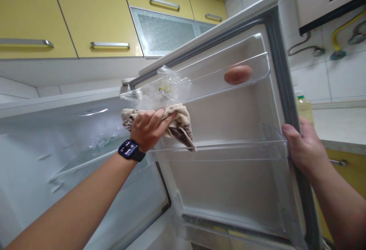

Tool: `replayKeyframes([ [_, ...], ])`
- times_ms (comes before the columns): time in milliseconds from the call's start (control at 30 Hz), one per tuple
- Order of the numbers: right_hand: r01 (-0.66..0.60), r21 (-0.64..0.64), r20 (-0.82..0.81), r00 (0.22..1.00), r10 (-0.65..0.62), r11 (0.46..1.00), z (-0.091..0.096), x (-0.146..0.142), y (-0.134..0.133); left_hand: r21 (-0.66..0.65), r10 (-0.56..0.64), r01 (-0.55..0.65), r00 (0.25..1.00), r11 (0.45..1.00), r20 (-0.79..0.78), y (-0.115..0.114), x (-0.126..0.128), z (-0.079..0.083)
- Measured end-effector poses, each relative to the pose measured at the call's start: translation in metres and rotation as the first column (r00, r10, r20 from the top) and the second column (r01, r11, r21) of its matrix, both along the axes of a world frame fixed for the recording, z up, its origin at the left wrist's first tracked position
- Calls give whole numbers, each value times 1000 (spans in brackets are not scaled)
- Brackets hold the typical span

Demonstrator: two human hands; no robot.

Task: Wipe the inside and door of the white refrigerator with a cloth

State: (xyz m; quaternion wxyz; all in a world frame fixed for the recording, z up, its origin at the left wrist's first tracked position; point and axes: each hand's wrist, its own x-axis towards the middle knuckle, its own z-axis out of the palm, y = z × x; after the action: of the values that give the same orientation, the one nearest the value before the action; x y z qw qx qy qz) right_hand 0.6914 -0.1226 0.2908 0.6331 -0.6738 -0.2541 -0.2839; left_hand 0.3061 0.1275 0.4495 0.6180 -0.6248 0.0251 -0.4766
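My left hand [150, 128], with a dark smartwatch [130, 150] on the wrist, presses a beige cloth [178, 126] against the inner side of the open fridge door [228, 120], just under the top clear door shelf [246, 76]. Its fingers are closed over the cloth. That top shelf holds a crumpled clear plastic bag [164, 88] at its left end and a brown egg [238, 74] at its right. My right hand [303, 147] grips the door's outer edge, fingers wrapped round behind it. A lower clear door shelf [223, 151] sits below the cloth.
The fridge's white interior [71, 154] with a clear shelf lies to the left. Yellow wall cupboards [94, 17] with metal handles hang above. Right of the door are a tiled wall, pipes, a countertop [340, 126] and a bottle [304, 107].
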Motion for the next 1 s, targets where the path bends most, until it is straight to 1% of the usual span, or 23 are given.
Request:
replayKeyframes([
  [67, -33, 1, -64, 997, 33, 999, 4, -4, -1, 5, -53, 53, 998, 999, -13, -19, 24, 4],
  [133, -46, 8, -93, 995, 46, 999, 9, -10, -2, 5, -103, 103, 994, 995, -29, -39, 48, 7],
  [300, -81, 47, -58, 995, 84, 996, 13, -21, -5, -14, -245, 244, 969, 970, -42, -89, 102, 11],
  [400, -80, 55, -63, 995, 84, 995, 10, -26, -8, -28, -309, 309, 951, 951, -23, -113, 125, 10],
  [500, -84, 58, -57, 995, 87, 995, 9, -31, -13, -50, -328, 328, 945, 943, 0, -125, 136, 8],
  [567, -78, 54, -57, 995, 81, 996, 9, -35, -15, -43, -324, 324, 946, 945, -2, -125, 132, 9],
  [633, -66, 40, -60, 996, 68, 997, 10, -38, -18, -26, -301, 300, 954, 953, -11, -119, 120, 9],
  [733, -54, 25, -57, 997, 56, 998, 10, -42, -20, -13, -242, 242, 970, 970, 9, -102, 90, 6],
  [800, -57, 20, -59, 997, 58, 998, 10, -43, -21, -37, -184, 185, 983, 982, 30, -86, 64, 1],
  [867, -64, 16, -62, 996, 65, 998, 9, -44, -22, -101, -112, 116, 993, 988, 44, -67, 36, -6],
  [933, -61, 17, -50, 997, 62, 998, 9, -43, -22, -196, -49, 58, 997, 979, 51, -49, 9, -11],
  [967, -57, 18, -41, 998, 57, 998, 9, -43, -22, -264, -30, 40, 999, 964, 44, -40, -4, -13],
  [1000, -55, 18, -32, 998, 55, 998, 9, -43, -22, -360, -16, 21, 1000, 933, 19, -32, -15, -12],
])
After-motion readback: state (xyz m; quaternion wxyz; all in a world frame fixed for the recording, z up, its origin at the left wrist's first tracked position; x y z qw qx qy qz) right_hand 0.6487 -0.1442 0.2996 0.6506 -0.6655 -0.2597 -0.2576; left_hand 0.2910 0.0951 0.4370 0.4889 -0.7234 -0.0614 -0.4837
